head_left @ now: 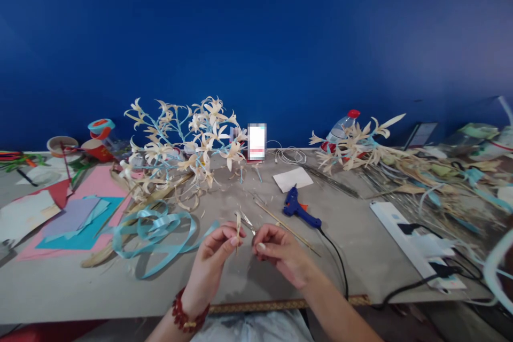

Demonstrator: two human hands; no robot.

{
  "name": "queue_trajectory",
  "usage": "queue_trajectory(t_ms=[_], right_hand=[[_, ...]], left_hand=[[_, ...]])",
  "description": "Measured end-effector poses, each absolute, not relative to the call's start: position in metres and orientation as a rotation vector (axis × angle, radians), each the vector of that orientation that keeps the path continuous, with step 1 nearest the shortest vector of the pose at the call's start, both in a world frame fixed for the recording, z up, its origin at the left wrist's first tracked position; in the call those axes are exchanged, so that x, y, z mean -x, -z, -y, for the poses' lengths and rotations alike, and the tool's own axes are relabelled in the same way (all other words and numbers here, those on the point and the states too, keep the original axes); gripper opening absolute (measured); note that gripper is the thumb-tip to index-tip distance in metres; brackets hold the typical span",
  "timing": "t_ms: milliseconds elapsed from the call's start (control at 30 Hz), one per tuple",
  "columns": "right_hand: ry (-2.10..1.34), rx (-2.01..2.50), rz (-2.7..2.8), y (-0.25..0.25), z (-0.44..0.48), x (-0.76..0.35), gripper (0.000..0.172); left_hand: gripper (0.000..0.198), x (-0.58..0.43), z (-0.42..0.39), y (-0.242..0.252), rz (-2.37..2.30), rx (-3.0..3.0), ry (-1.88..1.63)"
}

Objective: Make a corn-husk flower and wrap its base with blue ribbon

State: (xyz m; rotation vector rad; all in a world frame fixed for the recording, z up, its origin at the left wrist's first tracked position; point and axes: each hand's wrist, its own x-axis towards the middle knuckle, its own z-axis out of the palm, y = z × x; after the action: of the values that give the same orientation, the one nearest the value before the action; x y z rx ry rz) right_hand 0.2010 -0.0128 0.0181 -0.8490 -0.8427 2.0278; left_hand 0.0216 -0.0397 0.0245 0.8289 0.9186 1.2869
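Observation:
My left hand [214, 254], with a red bead bracelet at the wrist, pinches a thin pale dried leaf strip [238, 226] that stands upright between the fingers. My right hand [277, 250] is curled closed right beside it, fingertips near the strip's lower part and close to small scissors [248, 222] lying on the grey table [120, 288]. What the right fingers hold is hidden. A thin wooden stick [286, 227] lies slanted just behind the right hand.
A blue glue gun [298, 209] with black cord lies behind the stick. Light blue ribbon [154, 230] coils left of the hands. Pale leaf flowers [188, 141] stand behind, coloured paper sheets [76, 219] at left, a power strip [412, 243] and leaf scraps at right.

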Motion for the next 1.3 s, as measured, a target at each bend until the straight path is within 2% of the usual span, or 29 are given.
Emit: queue_trajectory(t_ms=[367, 900, 1300], right_hand=[[-1.28, 0.811, 1.18, -0.038, 0.011, -0.183, 0.008], [-0.825, 0.91, 1.552, -0.049, 0.013, -0.181, 0.008], [-0.692, 0.937, 1.64, -0.053, 0.013, -0.182, 0.01]], left_hand=[[0.015, -0.028, 0.042, -0.025, -0.991, -1.025, -1.305], [0.018, -0.025, 0.044, -0.029, -1.027, -1.095, -1.303], [0.018, -0.026, 0.045, -0.03, -1.0, -1.08, -1.297]])
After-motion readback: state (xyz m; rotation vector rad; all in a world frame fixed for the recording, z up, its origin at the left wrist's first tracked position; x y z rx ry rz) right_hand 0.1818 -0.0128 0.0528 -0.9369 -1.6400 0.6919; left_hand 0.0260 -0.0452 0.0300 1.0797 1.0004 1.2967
